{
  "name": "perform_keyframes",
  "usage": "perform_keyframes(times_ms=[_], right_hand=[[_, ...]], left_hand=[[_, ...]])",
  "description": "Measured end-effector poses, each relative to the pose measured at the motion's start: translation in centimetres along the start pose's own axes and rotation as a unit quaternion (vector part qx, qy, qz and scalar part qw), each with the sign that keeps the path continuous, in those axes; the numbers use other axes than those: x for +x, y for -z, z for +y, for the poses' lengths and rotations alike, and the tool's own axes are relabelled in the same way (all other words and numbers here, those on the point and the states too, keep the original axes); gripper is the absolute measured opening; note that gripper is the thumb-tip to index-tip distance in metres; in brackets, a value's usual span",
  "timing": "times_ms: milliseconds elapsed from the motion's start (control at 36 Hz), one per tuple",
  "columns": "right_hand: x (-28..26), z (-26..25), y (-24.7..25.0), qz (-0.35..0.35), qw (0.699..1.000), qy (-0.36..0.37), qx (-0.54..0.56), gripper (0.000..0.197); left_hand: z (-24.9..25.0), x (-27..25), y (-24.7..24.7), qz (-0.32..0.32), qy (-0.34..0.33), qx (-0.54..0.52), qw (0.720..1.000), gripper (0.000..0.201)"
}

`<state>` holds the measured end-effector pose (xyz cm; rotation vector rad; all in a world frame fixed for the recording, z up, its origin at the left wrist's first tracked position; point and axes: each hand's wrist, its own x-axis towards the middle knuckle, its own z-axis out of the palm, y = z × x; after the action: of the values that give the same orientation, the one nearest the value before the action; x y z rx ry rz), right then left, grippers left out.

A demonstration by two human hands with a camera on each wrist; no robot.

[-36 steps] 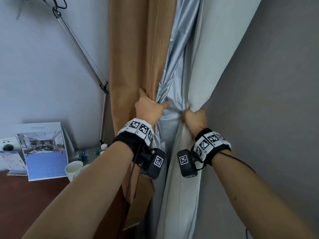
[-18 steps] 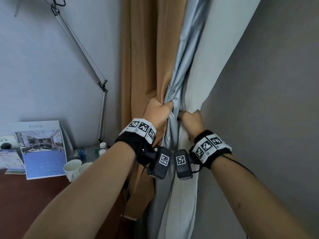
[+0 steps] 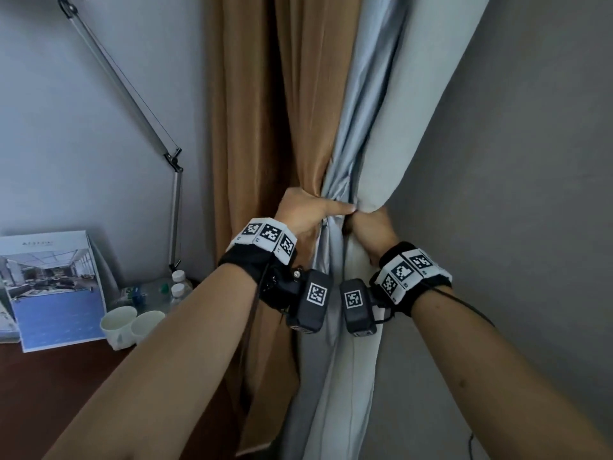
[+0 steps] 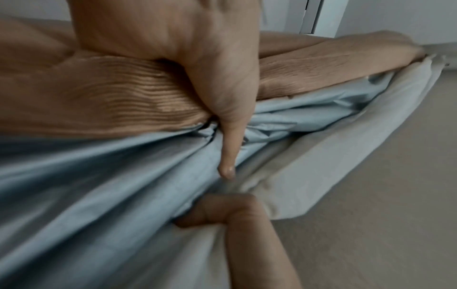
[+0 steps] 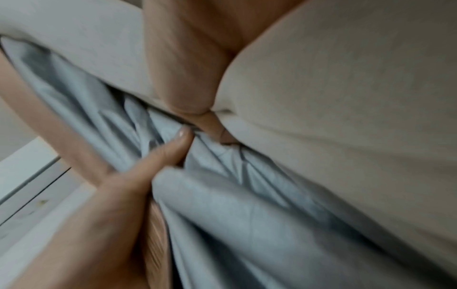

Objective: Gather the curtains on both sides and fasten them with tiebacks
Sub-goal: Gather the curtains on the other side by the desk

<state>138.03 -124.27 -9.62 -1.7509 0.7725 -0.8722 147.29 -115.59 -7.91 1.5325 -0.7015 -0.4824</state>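
Two hands are on the curtain, and both are clamped around it at the same height. Your left hand [image 3: 303, 215] wraps the brown curtain [image 3: 265, 127] with its thumb laid straight across the blue-grey lining [image 3: 361, 127]. Your right hand [image 3: 371, 232] curls its fingers into the pale outer fold [image 3: 414, 121] from the other side. The thumb tip and the right knuckles nearly meet, so the bundle is pinched into a narrow waist.

To do this step well, squeeze the folds into one tight column before you free either hand. No tieback shows in any view, so judge which hand can hold the whole bundle alone; the left looks better placed, since it already spans most of the fabric. Tuck the pale fold under that thumb first, or it will likely spring loose when the right hand lets go.

The curtain hangs in the corner of the room, just right of the worktop [image 3: 49, 393]. It has three layers: ribbed brown cloth, smooth and slightly shiny blue-grey lining, and a matt cream-grey panel. Above your grip the layers fan out; below it they fall in long loose folds. The lining looks slippery, so keep your pressure firm.
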Motion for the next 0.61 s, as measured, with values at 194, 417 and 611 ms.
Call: perform_keyframes(times_ms=[194, 417, 611], right_hand=[[-1.0, -1.1, 0.2, -0.051, 0.998, -0.042, -0.016, 0.028], [-0.2, 0.3, -3.1, -0.027, 0.999, -0.025, -0.021, 0.094], [-1.0, -1.0, -3.5, 0.06, 0.995, -0.07, -0.031, 0.117]], left_hand=[[0.2, -0.1, 2.2, -0.034, -0.015, 0.011, 0.999, 0.038], [-0.4, -0.3, 3.0, 0.008, -0.044, 0.021, 0.999, 0.034], [-0.6, -1.2, 3.8, -0.025, -0.039, 0.024, 0.999, 0.027]])
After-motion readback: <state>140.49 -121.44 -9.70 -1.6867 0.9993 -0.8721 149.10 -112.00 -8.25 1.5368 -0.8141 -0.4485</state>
